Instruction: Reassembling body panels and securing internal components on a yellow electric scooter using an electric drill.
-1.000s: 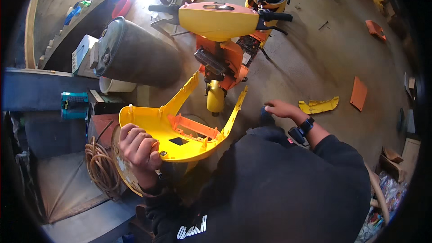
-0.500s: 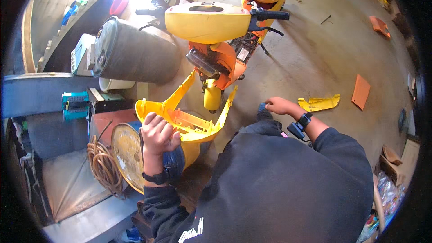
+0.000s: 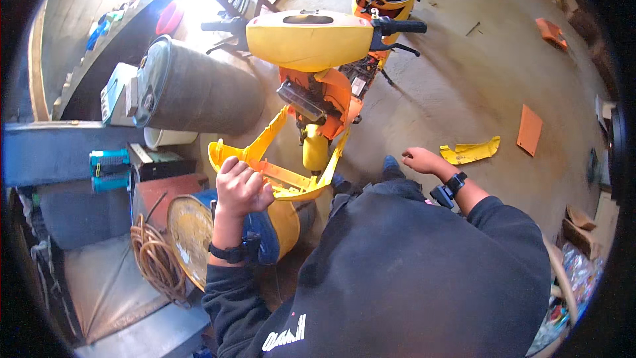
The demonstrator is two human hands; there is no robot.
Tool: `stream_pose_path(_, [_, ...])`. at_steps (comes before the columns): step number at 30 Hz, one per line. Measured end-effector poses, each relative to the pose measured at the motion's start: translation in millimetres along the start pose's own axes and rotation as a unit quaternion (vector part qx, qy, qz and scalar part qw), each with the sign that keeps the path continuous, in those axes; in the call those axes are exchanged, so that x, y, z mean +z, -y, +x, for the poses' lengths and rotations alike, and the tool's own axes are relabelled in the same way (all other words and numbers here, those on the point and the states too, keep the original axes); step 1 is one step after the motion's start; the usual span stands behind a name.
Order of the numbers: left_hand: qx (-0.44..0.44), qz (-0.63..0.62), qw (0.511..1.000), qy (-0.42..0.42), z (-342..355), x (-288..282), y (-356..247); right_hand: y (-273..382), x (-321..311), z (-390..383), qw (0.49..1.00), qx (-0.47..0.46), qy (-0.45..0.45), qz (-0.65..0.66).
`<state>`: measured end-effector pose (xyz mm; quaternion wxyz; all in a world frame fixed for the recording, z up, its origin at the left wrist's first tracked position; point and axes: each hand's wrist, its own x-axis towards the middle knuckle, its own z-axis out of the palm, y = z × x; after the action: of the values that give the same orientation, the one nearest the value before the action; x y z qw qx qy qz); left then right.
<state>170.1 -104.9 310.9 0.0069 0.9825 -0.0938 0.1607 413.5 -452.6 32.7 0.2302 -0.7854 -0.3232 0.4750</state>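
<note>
My left hand (image 3: 240, 185) is closed on the rim of a curved yellow plastic panel (image 3: 259, 139) with an orange inner piece (image 3: 283, 174). The panel is low in front of the scooter (image 3: 308, 41), whose yellow handlebar cover, orange front body and yellow front fender (image 3: 315, 152) show. Below the panel lies a rusty yellow drum (image 3: 184, 242). My right hand (image 3: 419, 160) is out to the right above the floor beside my foot (image 3: 391, 167), fingers curled; what they may hold is too small to make out.
A large grey barrel (image 3: 205, 89) lies left of the scooter. A coiled hose (image 3: 156, 255) is at lower left. A loose yellow strip (image 3: 472, 152) and orange panel (image 3: 529, 130) lie on the floor at right. Cardboard and plastic bags line the right edge.
My left hand and the yellow panel have shifted right and up in the view, uncovering more of the drum. My right hand has moved slightly right, away from the foot.
</note>
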Motion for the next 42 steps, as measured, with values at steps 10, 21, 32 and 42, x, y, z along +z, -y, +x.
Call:
stream_pose_path(10, [0.079, -0.03, 0.996, -0.007, -16, 35, 65, -6, 37, -30, 0.989, 0.093, -0.088, 0.072])
stream_pose_path(21, [0.117, -0.062, 0.989, -0.066, -7, 75, 99, 9, 88, -64, 0.951, 0.157, -0.169, 0.204])
stream_pose_path(32, [0.045, 0.001, 0.996, -0.08, -46, 77, 119, 62, 63, -56, 0.993, 0.068, -0.093, 0.011])
stream_pose_path(42, [0.053, -0.035, 0.993, -0.104, -53, 85, 119, 162, 113, 98, 0.85, 0.205, 0.066, 0.481])
